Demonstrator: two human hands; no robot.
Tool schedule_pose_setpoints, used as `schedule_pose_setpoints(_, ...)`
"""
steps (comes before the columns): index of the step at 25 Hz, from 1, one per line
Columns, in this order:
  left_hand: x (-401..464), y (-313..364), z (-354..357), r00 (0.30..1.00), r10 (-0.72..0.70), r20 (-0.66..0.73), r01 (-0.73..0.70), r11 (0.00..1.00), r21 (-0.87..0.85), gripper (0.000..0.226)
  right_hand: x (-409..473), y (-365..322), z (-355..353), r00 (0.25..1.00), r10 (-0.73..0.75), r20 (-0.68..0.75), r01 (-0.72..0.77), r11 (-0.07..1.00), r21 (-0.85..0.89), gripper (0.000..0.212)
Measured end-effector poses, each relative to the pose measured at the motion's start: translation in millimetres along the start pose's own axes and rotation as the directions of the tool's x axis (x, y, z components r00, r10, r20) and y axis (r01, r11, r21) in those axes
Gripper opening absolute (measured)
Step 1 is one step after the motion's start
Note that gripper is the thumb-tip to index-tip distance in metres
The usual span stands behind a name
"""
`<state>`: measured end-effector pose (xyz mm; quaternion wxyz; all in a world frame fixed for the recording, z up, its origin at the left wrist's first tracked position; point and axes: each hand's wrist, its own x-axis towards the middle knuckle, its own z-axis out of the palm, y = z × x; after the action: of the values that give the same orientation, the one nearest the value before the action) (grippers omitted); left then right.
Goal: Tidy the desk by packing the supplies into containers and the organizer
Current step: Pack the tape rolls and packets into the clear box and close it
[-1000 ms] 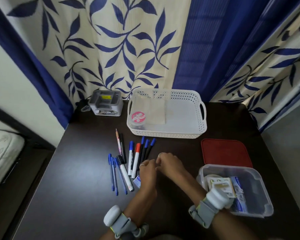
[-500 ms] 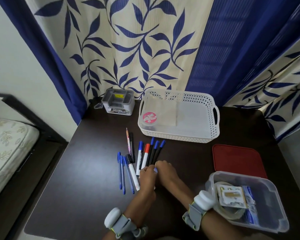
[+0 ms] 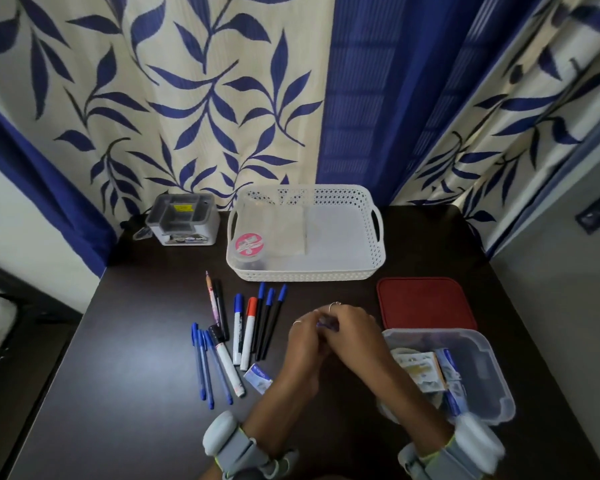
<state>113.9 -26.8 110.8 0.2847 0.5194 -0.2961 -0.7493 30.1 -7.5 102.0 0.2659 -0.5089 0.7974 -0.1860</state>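
My left hand (image 3: 303, 344) and my right hand (image 3: 352, 329) meet fingertip to fingertip above the dark desk (image 3: 136, 393), both pinching a small bluish-purple item (image 3: 326, 323) that is mostly hidden. To their left lie several pens: blue ballpoints (image 3: 201, 365), a blue-capped marker (image 3: 238, 327), a red-capped marker (image 3: 249, 332), black pens with blue caps (image 3: 269, 320) and a pencil (image 3: 211, 296). A small blue-and-white box (image 3: 258, 374) rests by the markers' ends. Right of my hands, the clear container (image 3: 485, 368) holds small boxes and tape.
A red lid (image 3: 425, 303) lies flat behind the clear container. A white perforated basket (image 3: 305, 275) at the back holds a pink-lidded round tub (image 3: 249, 244). A grey organizer (image 3: 182, 218) stands at the back left, against the curtain.
Both hands have moved right and up, away from the pens and towards the clear container. The small blue-and-white box they covered now lies in the open.
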Motion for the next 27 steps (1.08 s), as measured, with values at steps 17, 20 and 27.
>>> schedule_pose_setpoints(17,3.7,-35.8,69.7,0.944,-0.21,0.255,0.154,0.962,0.224,0.033,-39.9,155.6,-63.1,0.851,0.524,-0.046,-0.522,0.852,0.046,0.029)
schedule_pose_setpoints(20,5.9,-34.7,67.8,0.945,-0.212,0.248,0.153,0.959,0.237,0.029,-34.2,163.4,-44.2,0.824,0.558,-0.096,-0.56,0.828,0.012,0.026)
schedule_pose_setpoints(27,10.3,-33.0,57.4,0.953,-0.174,0.247,0.111,0.962,0.249,0.023,-25.9,164.1,-36.3,0.804,0.58,-0.129,-0.579,0.814,0.052,0.027)
